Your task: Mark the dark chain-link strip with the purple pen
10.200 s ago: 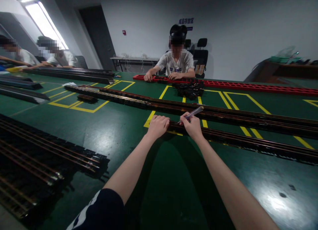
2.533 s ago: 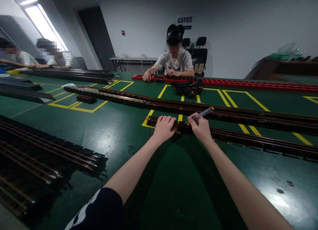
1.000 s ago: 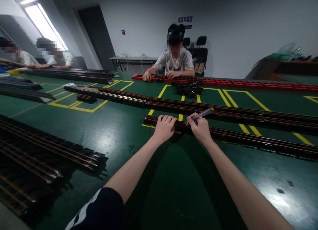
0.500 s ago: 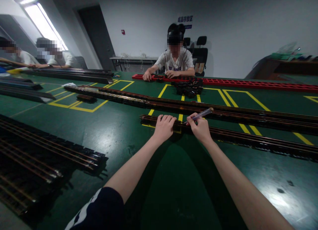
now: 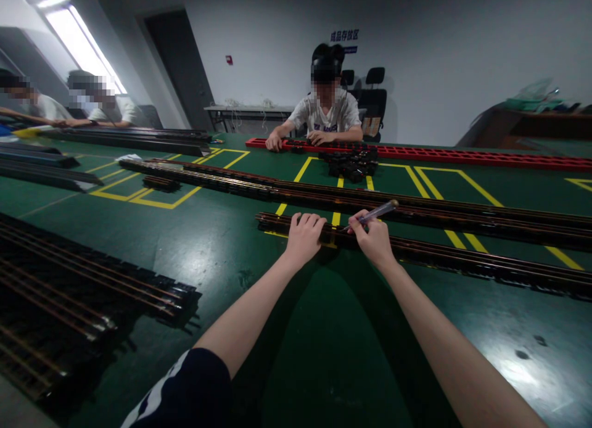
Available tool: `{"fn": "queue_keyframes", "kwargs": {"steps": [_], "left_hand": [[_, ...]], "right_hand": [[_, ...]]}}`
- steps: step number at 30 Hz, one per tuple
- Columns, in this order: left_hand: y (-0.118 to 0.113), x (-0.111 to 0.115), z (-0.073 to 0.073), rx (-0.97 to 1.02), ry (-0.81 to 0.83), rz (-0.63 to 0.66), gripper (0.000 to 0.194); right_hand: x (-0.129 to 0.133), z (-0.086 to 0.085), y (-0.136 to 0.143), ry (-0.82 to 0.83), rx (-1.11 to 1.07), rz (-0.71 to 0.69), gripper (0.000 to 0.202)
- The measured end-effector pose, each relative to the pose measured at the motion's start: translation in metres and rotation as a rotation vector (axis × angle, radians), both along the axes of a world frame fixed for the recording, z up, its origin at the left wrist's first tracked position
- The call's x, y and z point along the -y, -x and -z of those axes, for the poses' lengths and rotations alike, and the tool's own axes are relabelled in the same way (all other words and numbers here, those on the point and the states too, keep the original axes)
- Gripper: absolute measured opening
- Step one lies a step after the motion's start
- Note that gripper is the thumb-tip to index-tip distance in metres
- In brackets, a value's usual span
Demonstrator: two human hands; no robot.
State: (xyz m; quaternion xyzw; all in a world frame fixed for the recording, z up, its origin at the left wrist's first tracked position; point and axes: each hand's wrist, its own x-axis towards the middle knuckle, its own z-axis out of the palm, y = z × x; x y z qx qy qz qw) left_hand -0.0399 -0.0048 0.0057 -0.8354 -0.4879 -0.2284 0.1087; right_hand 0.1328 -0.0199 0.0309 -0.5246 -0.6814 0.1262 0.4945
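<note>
Left hand [image 5: 304, 238] clamps down, fingers curled over a dark strip [image 5: 444, 257] on the green table [image 5: 222, 274], near the strip's left end. Just beside it, the right hand [image 5: 372, 238] pinches a pen-like tool [image 5: 377, 213], its tip apparently touching the strip. That tip could skid and mark the strip if the left hand's hold slackens or the push goes sideways. Beyond, a red slotted frame [image 5: 485, 158] runs rightward; dark pieces seem to sit in its left part, too small to identify.

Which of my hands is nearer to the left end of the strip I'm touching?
Left. Your left hand rests on the strip just right of that end; your right hand, holding the clear-handled tool, is farther right along it.
</note>
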Motion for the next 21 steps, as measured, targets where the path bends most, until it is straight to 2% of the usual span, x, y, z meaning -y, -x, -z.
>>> {"fn": "queue_keyframes", "kwargs": {"steps": [7, 21], "left_hand": [[0.0004, 0.0007, -0.0019, -0.004, 0.015, -0.029, 0.037], [0.0019, -0.0023, -0.0019, 0.084, 0.045, 0.051, 0.038]], "right_hand": [[-0.0004, 0.0004, -0.0012, -0.009, -0.023, 0.011, 0.030], [-0.0016, 0.0022, -0.0022, -0.004, -0.013, 0.015, 0.029]]}}
